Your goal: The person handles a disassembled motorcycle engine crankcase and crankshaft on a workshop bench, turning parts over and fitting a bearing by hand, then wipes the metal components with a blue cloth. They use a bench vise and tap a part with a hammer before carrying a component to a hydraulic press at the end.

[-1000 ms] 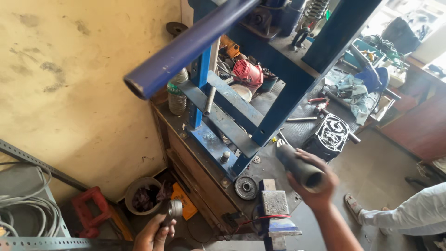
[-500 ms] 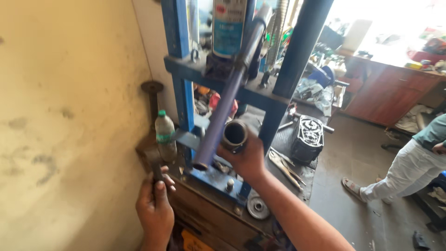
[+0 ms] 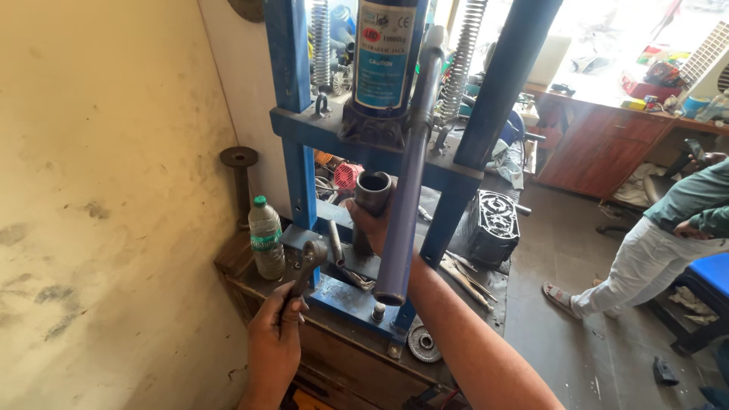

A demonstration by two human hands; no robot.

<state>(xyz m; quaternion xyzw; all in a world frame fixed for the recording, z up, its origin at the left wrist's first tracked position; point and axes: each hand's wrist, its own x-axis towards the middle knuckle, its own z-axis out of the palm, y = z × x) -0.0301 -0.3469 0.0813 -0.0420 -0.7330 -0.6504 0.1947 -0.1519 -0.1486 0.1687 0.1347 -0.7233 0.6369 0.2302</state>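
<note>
My left hand (image 3: 275, 339) grips a dark metal connecting rod (image 3: 307, 266), its ring end up, in front of the blue press frame (image 3: 298, 129). My right hand (image 3: 366, 222) reaches in behind the long blue pump handle (image 3: 402, 212) and holds a grey steel sleeve (image 3: 372, 199) upright, open end up, over the press bed (image 3: 357, 292). The sleeve sits below the blue bottle jack (image 3: 383, 64) mounted on the crossbeam.
A plastic water bottle (image 3: 266, 237) stands on the bench left of the press. A black engine part (image 3: 492, 225) and loose tools (image 3: 463, 275) lie to the right. Another person in white trousers (image 3: 645, 266) stands at the right. A plastered wall (image 3: 106, 190) fills the left.
My view has lifted from the floor to the press. My right hand carried the sleeve up under the jack, and my left hand rose with the rod toward the bed.
</note>
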